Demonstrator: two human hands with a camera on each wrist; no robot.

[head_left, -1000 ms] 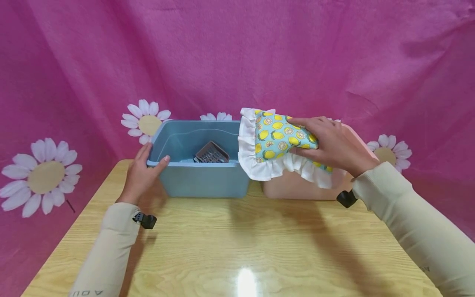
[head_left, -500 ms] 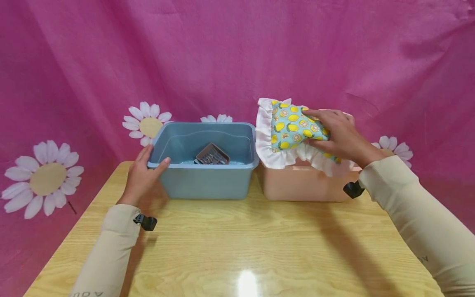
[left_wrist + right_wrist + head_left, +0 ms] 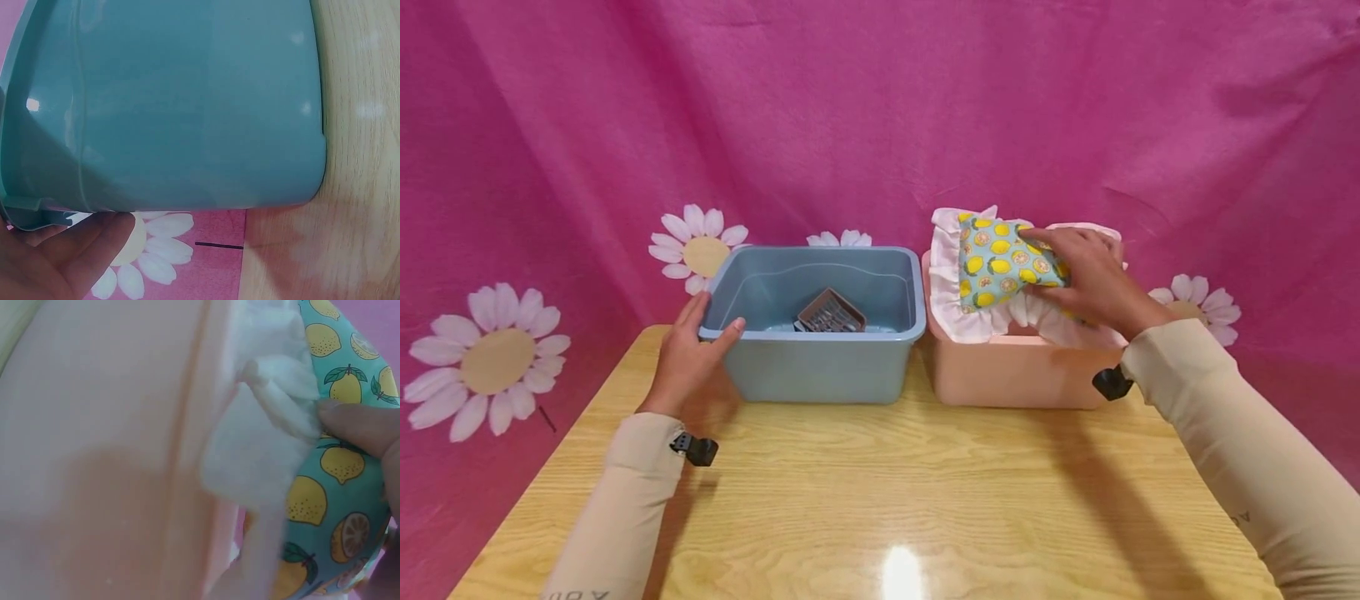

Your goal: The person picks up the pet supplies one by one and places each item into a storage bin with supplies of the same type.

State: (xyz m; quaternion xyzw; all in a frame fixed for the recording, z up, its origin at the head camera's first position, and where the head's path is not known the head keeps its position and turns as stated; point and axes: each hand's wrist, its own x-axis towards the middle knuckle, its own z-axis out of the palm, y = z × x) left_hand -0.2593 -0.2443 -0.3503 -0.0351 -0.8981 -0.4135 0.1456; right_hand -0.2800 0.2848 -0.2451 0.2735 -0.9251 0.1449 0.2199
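My right hand (image 3: 1086,279) pinches a light-blue lemon-print cloth with a white ruffled edge (image 3: 992,265). The cloth is above the pink plastic bin (image 3: 1015,375), and its ruffle covers part of the bin's rim. In the right wrist view the thumb presses into the bunched lemon fabric (image 3: 306,500), with the white ruffle (image 3: 250,450) against the rim. My left hand (image 3: 681,354) rests on the left front corner of the blue plastic bin (image 3: 812,367), thumb over the front rim. The left wrist view shows straight fingers (image 3: 94,250) along the outside of the bin wall (image 3: 187,106).
Inside the blue bin lies a small brown tray-like item (image 3: 831,311) with thin grey pieces in it; details are too small to tell. Both bins stand side by side on a wooden table (image 3: 880,483). A pink curtain with daisies (image 3: 880,125) hangs behind.
My right hand has carried the lemon-print cloth rightward from the blue bin's right edge to over the pink bin, rising and then lowering slightly. The left hand has stayed in place.
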